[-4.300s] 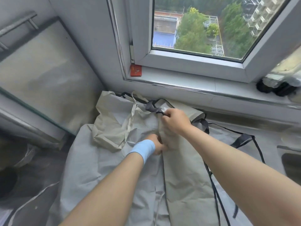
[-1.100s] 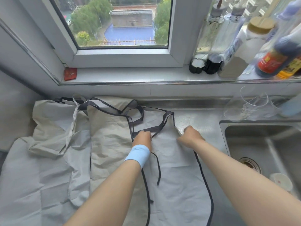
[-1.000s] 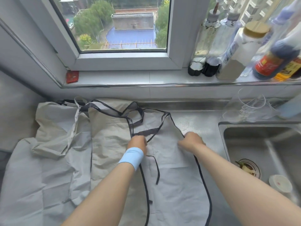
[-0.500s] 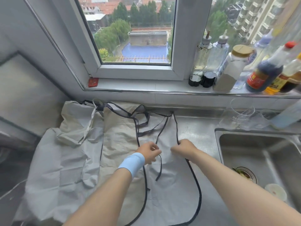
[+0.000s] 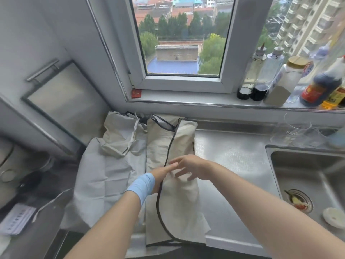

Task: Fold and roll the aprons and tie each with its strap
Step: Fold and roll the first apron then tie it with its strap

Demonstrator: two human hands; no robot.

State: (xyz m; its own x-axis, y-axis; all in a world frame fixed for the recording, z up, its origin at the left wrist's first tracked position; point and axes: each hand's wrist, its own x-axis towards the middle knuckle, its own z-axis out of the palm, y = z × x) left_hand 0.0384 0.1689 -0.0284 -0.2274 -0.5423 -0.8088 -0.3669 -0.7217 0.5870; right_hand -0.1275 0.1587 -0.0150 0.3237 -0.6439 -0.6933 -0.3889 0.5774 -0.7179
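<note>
A beige apron (image 5: 179, 199) with dark trim lies folded lengthwise into a narrow strip on the steel counter (image 5: 233, 165), its lower end hanging over the front edge. Its dark strap (image 5: 162, 124) shows at the far end. My left hand (image 5: 161, 175), with a blue wristband, rests flat on the apron's left trimmed edge with the fingers stretched out. My right hand (image 5: 192, 168) hovers just over the middle of the apron, fingers spread, holding nothing. A second apron (image 5: 110, 165), grey and beige with a pale strap, lies crumpled to the left.
A steel sink (image 5: 308, 184) with a small white dish (image 5: 334, 214) is on the right. Bottles (image 5: 280, 81) line the window sill and clear glasses (image 5: 296, 131) stand behind the sink. A cabinet door (image 5: 61, 103) and a dark stove (image 5: 28, 193) are on the left.
The apron's right half has been folded over to the left, so the beige side now faces up. Both hands have let go of the edge and opened.
</note>
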